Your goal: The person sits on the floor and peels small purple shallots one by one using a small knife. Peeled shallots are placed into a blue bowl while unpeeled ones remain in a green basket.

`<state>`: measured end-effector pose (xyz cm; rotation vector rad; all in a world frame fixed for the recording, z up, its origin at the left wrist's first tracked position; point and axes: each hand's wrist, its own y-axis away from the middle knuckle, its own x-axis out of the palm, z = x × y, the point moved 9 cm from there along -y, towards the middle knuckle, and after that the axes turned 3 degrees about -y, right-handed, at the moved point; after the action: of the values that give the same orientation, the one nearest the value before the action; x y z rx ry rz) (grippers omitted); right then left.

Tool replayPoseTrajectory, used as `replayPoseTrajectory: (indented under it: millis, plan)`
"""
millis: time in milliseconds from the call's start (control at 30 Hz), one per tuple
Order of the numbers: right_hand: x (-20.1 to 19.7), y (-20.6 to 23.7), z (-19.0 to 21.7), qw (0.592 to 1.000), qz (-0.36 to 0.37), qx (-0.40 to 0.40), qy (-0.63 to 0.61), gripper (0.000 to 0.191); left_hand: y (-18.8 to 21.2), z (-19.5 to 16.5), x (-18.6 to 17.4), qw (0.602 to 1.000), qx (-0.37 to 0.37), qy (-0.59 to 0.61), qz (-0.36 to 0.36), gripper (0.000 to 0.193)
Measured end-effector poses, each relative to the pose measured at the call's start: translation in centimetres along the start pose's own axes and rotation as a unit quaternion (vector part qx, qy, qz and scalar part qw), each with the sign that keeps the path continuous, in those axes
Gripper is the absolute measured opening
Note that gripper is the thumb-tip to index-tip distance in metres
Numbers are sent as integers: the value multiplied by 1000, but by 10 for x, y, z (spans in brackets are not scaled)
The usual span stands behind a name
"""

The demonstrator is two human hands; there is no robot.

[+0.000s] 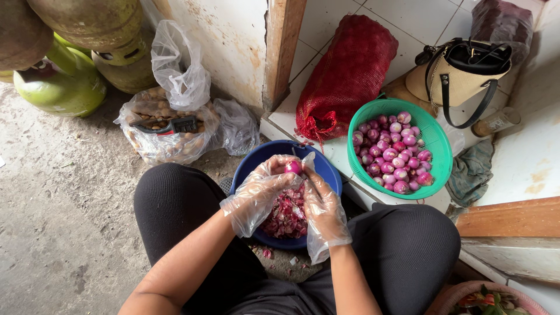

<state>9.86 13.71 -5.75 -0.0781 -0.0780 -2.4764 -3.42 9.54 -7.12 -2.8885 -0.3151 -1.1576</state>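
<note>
Two hands in clear plastic gloves met over a blue basin (326,169) that sat on the concrete floor (64,233) between the person's knees, hard against the edge of a white tiled step (344,154). The left hand (259,192) was closed around a small peeled shallot (293,167), pinching it at the fingertips above the far rim of the basin. The right hand (321,204) had its fingers drawn together against the same shallot from the other side; whether it also gripped a blade could not be told through the glove. Below both hands, the basin held a heap of purple-red shallot skins (287,214), and a few scraps lay on the floor at its near rim.

On the step, just right of the basin, stood a green perforated basket (434,143) filled with peeled shallots (394,154). Behind it, toward the far edge of the step, a red mesh sack (350,70) lay slumped, and a tan handbag (458,73) with black straps stood at the far right corner beside a small bottle (496,121). A grey cloth (469,172) lay crumpled right of the basket.

On the floor at the far left, a clear plastic bag (166,131) of brownish pieces leaned by the wall with a dark comb-like tool (169,125) on top, near green gas cylinders (61,81)
</note>
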Motion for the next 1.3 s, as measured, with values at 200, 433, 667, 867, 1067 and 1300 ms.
replayPoseTrajectory:
  millis: [200, 433, 667, 867, 1067, 1300]
  plan:
    - [-1, 2, 0, 996, 19, 15, -87, 42, -1, 7, -6, 1000, 0, 13, -8, 54]
    - [-5, -2, 8, 995, 13, -67, 69, 36, 2, -1, -3, 1000, 15, -6, -13, 50]
    - [-7, -2, -2, 1000, 7, -3, -13, 42, 10, -11, 4, 1000, 7, 9, -14, 50]
    - [-13, -2, 13, 989, -39, -14, 142, 36, 11, -10, 11, 1000, -7, -1, -13, 48]
    - [-30, -1, 11, 990, -102, 55, 85, 40, 17, -28, 28, 999, -8, -29, 21, 49]
    - [-10, 0, -3, 995, 36, 33, -92, 46, 18, -36, 34, 999, 6, -45, 19, 55]
